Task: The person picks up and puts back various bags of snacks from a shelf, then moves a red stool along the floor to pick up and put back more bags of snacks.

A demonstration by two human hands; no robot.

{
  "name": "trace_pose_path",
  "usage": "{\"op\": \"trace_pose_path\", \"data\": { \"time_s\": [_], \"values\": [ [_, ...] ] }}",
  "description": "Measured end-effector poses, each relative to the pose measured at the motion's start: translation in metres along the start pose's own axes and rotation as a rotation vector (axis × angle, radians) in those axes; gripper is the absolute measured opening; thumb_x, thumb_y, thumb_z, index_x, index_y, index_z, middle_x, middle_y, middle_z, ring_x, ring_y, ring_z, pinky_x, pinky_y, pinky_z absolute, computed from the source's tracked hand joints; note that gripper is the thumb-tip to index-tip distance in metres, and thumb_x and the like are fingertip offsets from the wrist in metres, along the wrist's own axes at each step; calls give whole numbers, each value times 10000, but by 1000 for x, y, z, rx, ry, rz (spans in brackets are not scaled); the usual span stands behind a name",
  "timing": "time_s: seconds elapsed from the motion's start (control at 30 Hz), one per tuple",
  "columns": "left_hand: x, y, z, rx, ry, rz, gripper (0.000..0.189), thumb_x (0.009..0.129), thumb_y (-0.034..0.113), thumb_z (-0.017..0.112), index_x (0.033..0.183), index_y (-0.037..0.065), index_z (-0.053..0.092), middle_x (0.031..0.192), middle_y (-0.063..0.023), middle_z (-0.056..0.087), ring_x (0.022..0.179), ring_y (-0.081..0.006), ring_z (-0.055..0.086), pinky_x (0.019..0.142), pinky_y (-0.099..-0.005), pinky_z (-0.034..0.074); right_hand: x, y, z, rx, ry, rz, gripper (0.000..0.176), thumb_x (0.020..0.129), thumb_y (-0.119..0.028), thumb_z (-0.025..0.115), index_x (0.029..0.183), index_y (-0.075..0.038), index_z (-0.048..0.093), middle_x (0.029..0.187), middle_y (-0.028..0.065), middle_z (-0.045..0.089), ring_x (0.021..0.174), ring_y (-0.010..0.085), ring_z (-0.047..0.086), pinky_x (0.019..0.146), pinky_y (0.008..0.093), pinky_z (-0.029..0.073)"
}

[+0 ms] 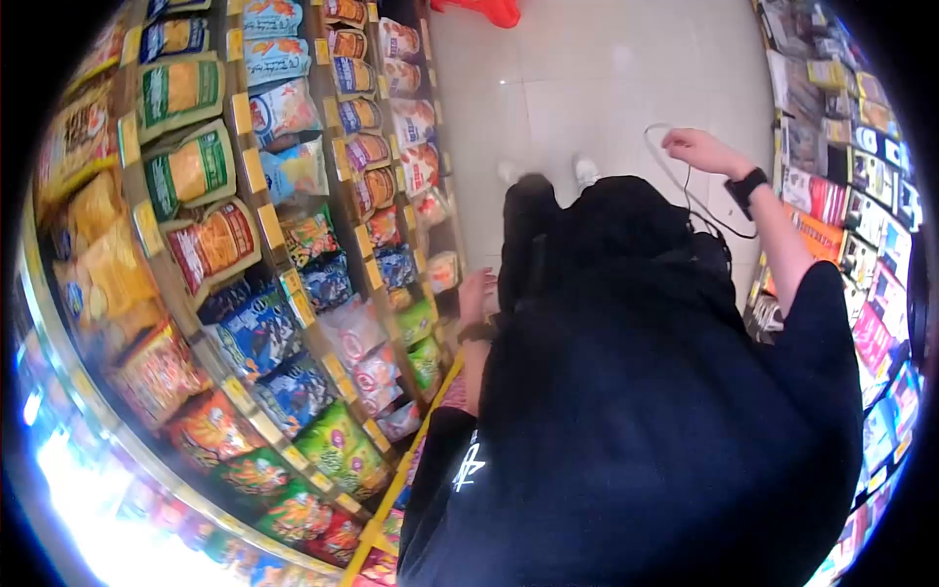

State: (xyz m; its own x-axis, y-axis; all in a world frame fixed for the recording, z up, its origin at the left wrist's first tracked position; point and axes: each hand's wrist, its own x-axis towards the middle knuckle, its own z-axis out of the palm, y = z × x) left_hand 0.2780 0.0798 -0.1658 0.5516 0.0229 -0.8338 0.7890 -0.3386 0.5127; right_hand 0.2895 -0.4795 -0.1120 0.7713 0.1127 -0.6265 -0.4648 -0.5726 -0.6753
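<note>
My left hand [476, 291] hangs low beside the snack shelf, fingers stretched out and slightly apart, with nothing visible in it. Closest to it are a small snack cup [443, 271] and green snack bags [424, 364] on the lower tiers. Out to the other side, my right hand [699, 152] has its fingers curled, and a dark band circles that wrist. A thin cable [657, 161] loops around the curled fingers and runs down toward my dark clothing; the fingers appear closed on it, though the contact is partly hidden.
Tiered shelves with bagged snacks [186, 171] and yellow price tags line the left. Packaged goods [817, 186] hang along the right side. Between them runs a pale tiled floor [577, 78], with my white shoes [586, 170] on it. A red object [494, 10] lies at the far end.
</note>
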Motion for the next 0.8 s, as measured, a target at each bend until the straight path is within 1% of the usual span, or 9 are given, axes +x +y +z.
{"op": "trace_pose_path", "data": {
  "time_s": [0.23, 0.3, 0.37, 0.5, 0.57, 0.6, 0.67, 0.73, 0.8],
  "values": [
    [24, 28, 0, 226, -16, -206, 344, 864, 298, 446, 1031, 66, 638, 874, -83, 644, 781, -162, 614, 653, -282, 471, -7, 17, -3, 15, -9, 212, 266, 841, -226, 495, 995, -28, 586, 951, 162, 623, 934, 285, 590, 828, 348, 458],
    [39, 42, 0, 567, -123, -91, 340, 857, 287, 447, 1038, 68, 634, 897, -82, 641, 777, -163, 610, 646, -279, 470, 0, 9, -5, 74, -13, 210, 256, 834, -197, 504, 1003, -21, 582, 914, 142, 629, 894, 249, 596, 822, 339, 458],
    [38, 62, -2, 709, -170, -44, 338, 852, 278, 445, 1047, 72, 630, 914, -77, 638, 773, -164, 606, 639, -274, 466, 9, -9, -16, 13, 7, 224, 263, 833, -193, 497, 1013, -20, 579, 921, 146, 630, 896, 251, 596, 826, 338, 458],
    [66, 113, -7, 722, -158, -49, 337, 855, 260, 429, 1066, 81, 620, 914, -66, 633, 767, -165, 601, 627, -263, 458, 44, -29, -38, 67, 67, 213, 274, 836, -192, 488, 1024, -15, 579, 926, 137, 637, 895, 236, 603, 826, 330, 461],
    [100, 133, -17, 698, -180, 17, 318, 862, 236, 428, 1058, 72, 619, 900, -61, 632, 754, -157, 599, 618, -259, 449, 62, -51, -59, 86, 46, 226, 284, 846, -205, 474, 1025, -14, 584, 942, 138, 643, 909, 247, 609, 834, 337, 462],
    [117, 143, -22, 686, -191, 50, 310, 866, 224, 428, 1054, 68, 618, 893, -59, 632, 747, -153, 598, 614, -257, 445, 73, -61, -68, 123, 67, 213, 275, 824, -166, 491, 1018, 8, 577, 878, 108, 640, 856, 190, 604, 800, 306, 467],
    [145, 157, -40, 448, -166, 30, 290, 863, 238, 456, 1028, 67, 623, 862, -51, 638, 729, -146, 604, 611, -252, 451, 91, -85, -90, 93, 70, 237, 280, 824, -161, 478, 1027, 9, 570, 880, 104, 636, 827, 182, 596, 786, 302, 468],
    [183, 170, -46, -3, -96, -59, 278, 855, 278, 500, 998, 74, 625, 832, -45, 645, 706, -141, 618, 610, -245, 472, 112, -92, -109, 88, 121, 248, 282, 827, -154, 466, 1027, 18, 566, 876, 103, 635, 810, 177, 590, 774, 301, 469],
    [193, 207, -42, 7, -34, -20, 283, 853, 279, 492, 989, 69, 625, 829, -45, 639, 721, -145, 609, 663, -270, 464, 118, -99, -124, 144, 178, 220, 274, 840, -145, 450, 1020, 27, 563, 854, 95, 634, 801, 172, 595, 756, 291, 474]
  ]
}}
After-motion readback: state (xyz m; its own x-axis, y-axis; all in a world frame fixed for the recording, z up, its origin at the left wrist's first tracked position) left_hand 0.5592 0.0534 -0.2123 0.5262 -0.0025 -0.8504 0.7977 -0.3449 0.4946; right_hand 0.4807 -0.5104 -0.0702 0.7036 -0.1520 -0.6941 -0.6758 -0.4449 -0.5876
